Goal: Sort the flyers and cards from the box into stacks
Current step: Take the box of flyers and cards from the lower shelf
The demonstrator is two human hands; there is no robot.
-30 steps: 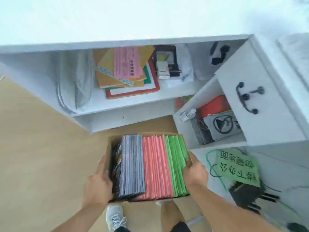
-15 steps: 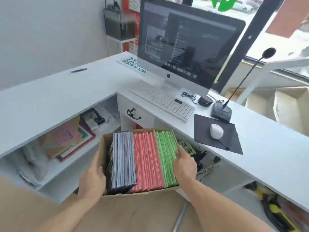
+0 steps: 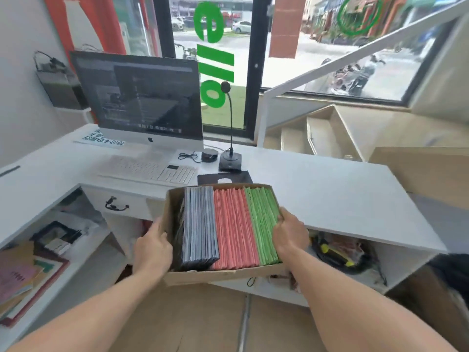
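Note:
A brown cardboard box (image 3: 215, 275) is held up in front of the white desk (image 3: 317, 189), at about desktop height. Inside stand three upright groups of sheets: grey-black cards (image 3: 200, 224) on the left, red flyers (image 3: 233, 227) in the middle, green flyers (image 3: 261, 222) on the right. My left hand (image 3: 152, 247) grips the box's left wall. My right hand (image 3: 289, 232) grips the right wall, fingers over the green flyers.
On the desk stand a computer monitor (image 3: 139, 97), a white keyboard (image 3: 149, 168), a gooseneck microphone (image 3: 229, 158) and a black mouse pad (image 3: 236, 177). A drawer with a black handle (image 3: 116, 203) and a shelf with folders (image 3: 28, 273) lie below left. Cables sit under the desk right.
The box has been lifted from floor level up to the desk's edge, both hands still on its sides. The view has swung up from the shelves to the desktop and window.

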